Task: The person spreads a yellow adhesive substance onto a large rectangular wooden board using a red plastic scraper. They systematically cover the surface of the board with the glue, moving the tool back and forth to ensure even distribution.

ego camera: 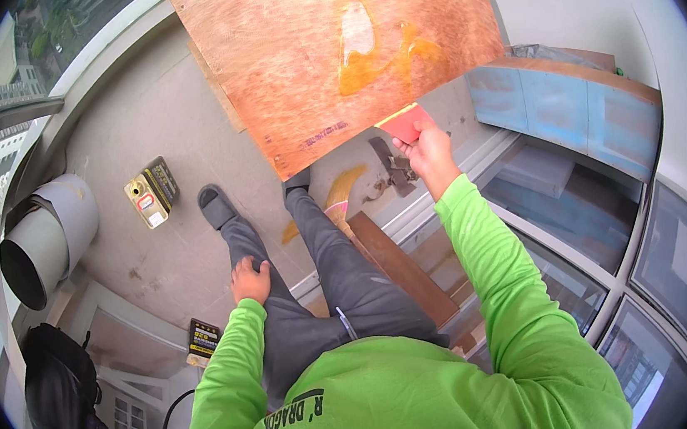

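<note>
In my right hand is a flat red spreader, gripped between thumb and fingers. Yellow adhesive coats its far edge, which lies at or just off the near edge of a plywood sheet; contact is hard to tell. A glossy puddle of amber adhesive lies on the sheet, with a pale patch of glare on it and streaks running towards the near edge. My left hand rests on my left thigh near the knee, with nothing visible in it.
An adhesive can stands on the floor at left, another nearer me. Rolled grey sheets lean by the window. A broom and a brown board lie by my right leg. A blue-fronted cabinet stands at right.
</note>
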`<control>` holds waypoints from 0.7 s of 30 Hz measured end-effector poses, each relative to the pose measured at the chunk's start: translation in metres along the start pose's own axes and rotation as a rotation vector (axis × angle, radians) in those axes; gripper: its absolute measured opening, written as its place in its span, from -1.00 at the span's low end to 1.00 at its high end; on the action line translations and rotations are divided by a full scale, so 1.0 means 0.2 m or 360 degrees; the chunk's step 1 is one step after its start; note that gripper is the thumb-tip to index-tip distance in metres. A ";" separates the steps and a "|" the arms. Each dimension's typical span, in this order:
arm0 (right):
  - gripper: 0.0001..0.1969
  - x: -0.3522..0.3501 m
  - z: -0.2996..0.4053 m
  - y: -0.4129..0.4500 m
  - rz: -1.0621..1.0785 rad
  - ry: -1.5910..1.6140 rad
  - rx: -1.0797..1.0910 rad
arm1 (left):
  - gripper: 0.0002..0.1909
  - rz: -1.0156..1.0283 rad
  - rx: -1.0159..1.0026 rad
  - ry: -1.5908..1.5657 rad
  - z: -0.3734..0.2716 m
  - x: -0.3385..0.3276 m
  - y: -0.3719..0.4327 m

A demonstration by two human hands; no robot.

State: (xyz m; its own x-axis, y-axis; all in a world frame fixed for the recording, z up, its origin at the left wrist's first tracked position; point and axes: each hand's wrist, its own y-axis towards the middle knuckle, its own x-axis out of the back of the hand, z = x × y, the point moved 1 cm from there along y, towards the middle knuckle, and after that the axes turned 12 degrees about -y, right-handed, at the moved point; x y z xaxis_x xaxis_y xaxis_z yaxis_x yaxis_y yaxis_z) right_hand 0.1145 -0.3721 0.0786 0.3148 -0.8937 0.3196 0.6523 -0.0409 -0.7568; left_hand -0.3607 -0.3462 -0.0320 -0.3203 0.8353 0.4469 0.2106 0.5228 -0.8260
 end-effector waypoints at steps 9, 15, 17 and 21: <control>-0.74 -0.13 0.29 -0.11 0.0049 0.0029 0.0305 | -0.46 0.0046 0.0060 -0.0066 0.00 0.02 0.01; -0.72 -0.18 0.33 -0.18 0.0090 -0.0643 0.0577 | -0.44 0.0051 0.0070 -0.0088 0.03 0.04 0.02; -0.71 -0.17 0.20 -0.15 -0.0139 -0.1283 0.0968 | -0.44 0.0069 0.0055 -0.0076 -0.01 0.06 0.02; -0.67 -0.48 -0.05 -0.42 -0.0162 -0.2023 0.1622 | -0.45 0.0030 0.0043 -0.0039 0.01 0.12 0.03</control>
State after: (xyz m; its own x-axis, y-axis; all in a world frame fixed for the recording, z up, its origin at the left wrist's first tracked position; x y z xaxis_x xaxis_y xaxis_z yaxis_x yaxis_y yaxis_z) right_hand 0.0223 -0.2869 0.1052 0.2408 0.0379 0.9698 0.7021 0.6831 -0.2010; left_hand -0.3698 -0.3228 -0.0278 -0.3391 0.8405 0.4226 0.1918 0.5016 -0.8436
